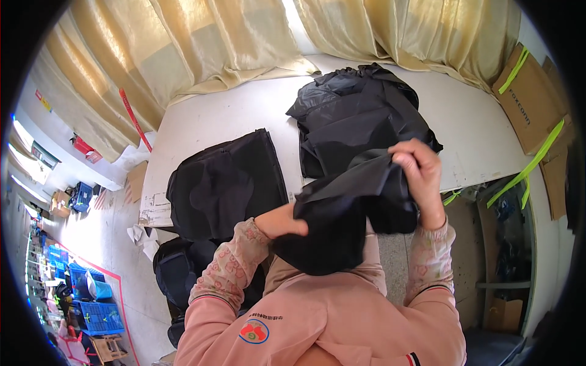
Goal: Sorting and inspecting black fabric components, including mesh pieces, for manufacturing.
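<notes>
Right hand: pinching upper right corner of black fabric piece.
Left hand: at its left edge, fingers hidden; cannot tell if gripping.
Fabric piece: held up before pink shirt, at near edge of white table.
Tabletop room: narrow strip between flat black stack and heaped black bundle; wider patch right of bundle.
</notes>
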`<state>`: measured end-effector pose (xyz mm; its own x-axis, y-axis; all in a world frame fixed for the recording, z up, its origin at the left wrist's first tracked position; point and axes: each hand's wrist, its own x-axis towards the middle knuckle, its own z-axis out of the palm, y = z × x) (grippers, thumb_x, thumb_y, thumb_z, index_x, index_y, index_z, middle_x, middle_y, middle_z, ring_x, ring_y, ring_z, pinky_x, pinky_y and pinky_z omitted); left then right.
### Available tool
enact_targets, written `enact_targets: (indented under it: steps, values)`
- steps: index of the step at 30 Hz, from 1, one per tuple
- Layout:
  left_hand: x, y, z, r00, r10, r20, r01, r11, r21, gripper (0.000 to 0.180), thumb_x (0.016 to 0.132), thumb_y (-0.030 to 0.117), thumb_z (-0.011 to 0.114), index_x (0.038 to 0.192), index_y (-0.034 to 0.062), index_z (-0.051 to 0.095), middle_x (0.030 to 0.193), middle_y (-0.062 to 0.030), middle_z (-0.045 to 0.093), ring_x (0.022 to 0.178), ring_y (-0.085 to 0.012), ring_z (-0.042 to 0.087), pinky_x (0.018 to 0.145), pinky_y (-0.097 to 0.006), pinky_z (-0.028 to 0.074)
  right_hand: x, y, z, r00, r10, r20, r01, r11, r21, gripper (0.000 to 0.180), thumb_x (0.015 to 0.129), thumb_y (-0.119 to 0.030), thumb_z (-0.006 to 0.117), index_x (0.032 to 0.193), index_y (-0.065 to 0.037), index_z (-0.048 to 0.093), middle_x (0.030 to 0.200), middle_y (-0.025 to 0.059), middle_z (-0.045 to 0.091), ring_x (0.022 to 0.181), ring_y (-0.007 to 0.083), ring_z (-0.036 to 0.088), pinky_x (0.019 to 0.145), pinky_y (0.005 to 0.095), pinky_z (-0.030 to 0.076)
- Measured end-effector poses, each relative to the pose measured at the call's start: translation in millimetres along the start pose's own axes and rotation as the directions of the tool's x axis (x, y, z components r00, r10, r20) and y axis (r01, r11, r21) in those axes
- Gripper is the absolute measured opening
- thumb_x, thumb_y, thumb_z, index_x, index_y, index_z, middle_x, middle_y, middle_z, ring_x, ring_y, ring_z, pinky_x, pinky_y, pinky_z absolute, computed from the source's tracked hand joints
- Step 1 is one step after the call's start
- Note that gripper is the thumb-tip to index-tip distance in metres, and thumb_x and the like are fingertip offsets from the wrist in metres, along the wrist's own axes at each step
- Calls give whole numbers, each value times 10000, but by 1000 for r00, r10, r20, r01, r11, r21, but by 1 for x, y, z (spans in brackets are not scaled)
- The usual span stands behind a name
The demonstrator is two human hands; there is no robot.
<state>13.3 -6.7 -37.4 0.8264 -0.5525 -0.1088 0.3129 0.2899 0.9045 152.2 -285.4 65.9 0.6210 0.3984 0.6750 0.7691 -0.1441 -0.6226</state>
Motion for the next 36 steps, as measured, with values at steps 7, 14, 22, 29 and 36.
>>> enact_targets:
  steps: [7, 14, 22, 29, 36]
  values:
    - [0, 27, 24, 993, -103, 64, 108, 992, -69, 849, 657, 161, 858, 1360, -27, 422, 1324, -113, 528, 1226, -232, 487, 1074, -371, 348, 15, 58, 39, 975, -195, 109, 223, 876, -428, 123, 806, -162, 698, 806, -58, 633, 733, 75, 614, 684, 256, 618, 622, 344, 480]
    - [-2, 33, 17, 942, 164, -292, -250, 925, -285, 523, 805, 230, 734, 1230, -10, 547, 1173, -118, 620, 1078, -230, 597, 953, -360, 472, -1, -65, 52, 970, -164, 179, 181, 980, -81, 390, 739, -169, 767, 1063, -23, 608, 908, 114, 615, 825, 297, 612, 799, 389, 500]
    - [18, 47, 19, 763, 346, -546, -458, 885, -80, 346, 968, 194, 539, 1275, 36, 505, 1190, -73, 596, 1046, -151, 589, 915, -305, 483, -16, -43, 71, 980, -151, 131, 176, 964, -202, 358, 777, -119, 721, 1102, -33, 597, 752, 98, 586, 630, 265, 600, 536, 351, 471]
    - [-18, 71, 3, 670, 542, -506, -658, 750, -68, 325, 894, 93, 608, 1204, 10, 558, 1085, -93, 647, 963, -188, 629, 896, -316, 487, -5, -32, 41, 920, -170, 354, 218, 971, -99, 317, 750, -231, 750, 1024, -100, 659, 660, 60, 578, 573, 258, 583, 490, 327, 440]
    - [-29, 104, 9, 910, 409, -74, -121, 431, 894, 196, 840, 155, 705, 993, 37, 672, 779, -34, 617, 725, -99, 565, 659, -257, 448, 0, -33, 26, 843, -163, 512, 311, 925, -217, 248, 731, -306, 747, 805, -94, 640, 634, 32, 557, 539, 232, 557, 470, 327, 410]
